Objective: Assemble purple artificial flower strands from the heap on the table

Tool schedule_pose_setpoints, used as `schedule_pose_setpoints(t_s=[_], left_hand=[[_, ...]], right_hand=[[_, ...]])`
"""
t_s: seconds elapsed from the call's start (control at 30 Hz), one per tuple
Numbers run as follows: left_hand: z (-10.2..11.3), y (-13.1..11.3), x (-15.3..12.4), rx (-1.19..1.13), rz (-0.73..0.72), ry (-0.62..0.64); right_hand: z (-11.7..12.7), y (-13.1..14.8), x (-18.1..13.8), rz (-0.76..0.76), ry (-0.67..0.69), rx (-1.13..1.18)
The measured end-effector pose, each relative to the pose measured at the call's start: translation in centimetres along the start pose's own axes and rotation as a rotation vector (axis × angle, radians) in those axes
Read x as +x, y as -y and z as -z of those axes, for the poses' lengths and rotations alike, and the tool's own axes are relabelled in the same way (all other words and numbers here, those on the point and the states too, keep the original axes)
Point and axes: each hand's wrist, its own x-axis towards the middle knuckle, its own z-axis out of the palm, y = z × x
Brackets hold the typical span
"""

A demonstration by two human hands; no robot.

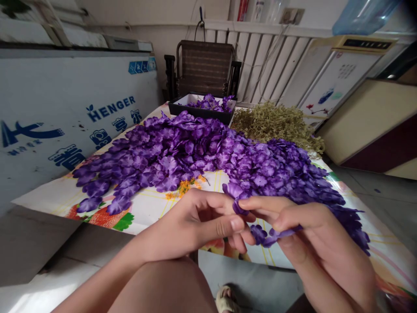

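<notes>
Both my hands meet above the near edge of the table, fingertips close together. My left hand [208, 217] pinches a purple flower [235, 193] between its fingers. The index finger of my right hand [306, 230] touches that same flower. More purple petals [276, 234] stick out from the curled fingers and thumb of my right hand, so it grips them too. Whether these are joined to the flower on the left is hidden by the fingers. A wide heap of purple flowers [182, 143] lies just beyond my hands and spreads down the right side.
A dark box [202, 114] holding purple flowers stands at the back of the table. Dried greenish stems [276, 121] lie to its right, small orange blossoms [184, 187] in front. A chair [206, 65] stands behind, a white freezer [74, 108] left, a water dispenser [339, 78] right.
</notes>
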Motion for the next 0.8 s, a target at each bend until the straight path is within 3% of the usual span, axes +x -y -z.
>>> schedule_pose_setpoints(t_s=[0.33,0.57,0.8], left_hand=[[0.0,-0.2,0.4,0.119,-0.053,-0.05],[0.0,0.4,0.8,0.023,-0.035,-0.089],[0.8,1.3,0.3,-0.096,-0.103,-0.196]], right_hand=[[-0.4,-0.4,0.2,0.213,0.038,-0.184],[-0.4,-0.8,0.1,0.305,0.215,-0.274],[-0.1,-3.1,1.5,0.155,-0.093,-0.349]])
